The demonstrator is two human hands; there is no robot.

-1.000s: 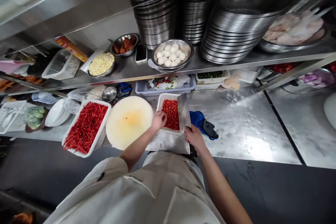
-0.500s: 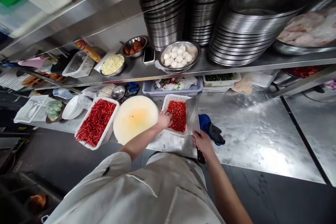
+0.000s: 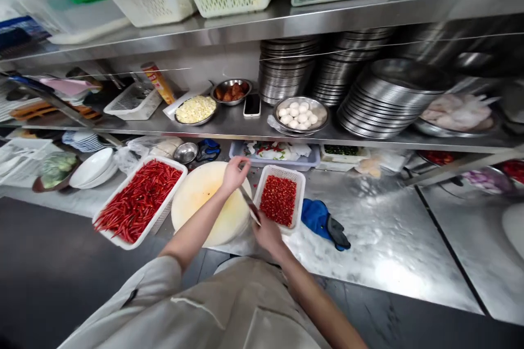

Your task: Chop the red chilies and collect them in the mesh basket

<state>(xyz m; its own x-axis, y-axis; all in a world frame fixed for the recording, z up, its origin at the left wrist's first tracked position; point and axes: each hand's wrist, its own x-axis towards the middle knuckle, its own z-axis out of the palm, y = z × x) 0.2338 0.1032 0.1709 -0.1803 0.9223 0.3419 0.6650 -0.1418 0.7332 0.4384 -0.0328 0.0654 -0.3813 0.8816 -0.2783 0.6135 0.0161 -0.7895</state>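
Note:
My right hand (image 3: pixel 267 233) is wrapped round the handle of a cleaver (image 3: pixel 248 199). Its blade is turned nearly edge-on over the right rim of a round, pale chopping board (image 3: pixel 200 196). At the blade's far end is my left hand (image 3: pixel 236 174), over the board, its fingers apart and a little bent with nothing visible in them. Just right of the cleaver stands a white basket (image 3: pixel 302 196) of chopped red chillies (image 3: pixel 279 199). On the board's left, another white basket (image 3: pixel 164 208) is heaped with whole red chillies (image 3: pixel 139 202).
Blue-and-grey gloves (image 3: pixel 323 222) lie right of the chopped chillies. Behind the board are a small metal bowl (image 3: pixel 185 152) and a lilac tray (image 3: pixel 315 159). The low shelf (image 3: pixel 229 126) above bears a phone (image 3: pixel 252 104), a bowl of white balls (image 3: pixel 301 115) and stacked metal dishes (image 3: pixel 376 101).
My left hand has left the chopped chillies and moved left over the board. The cleaver has swung from the basket's right side to its left. The view has tilted up.

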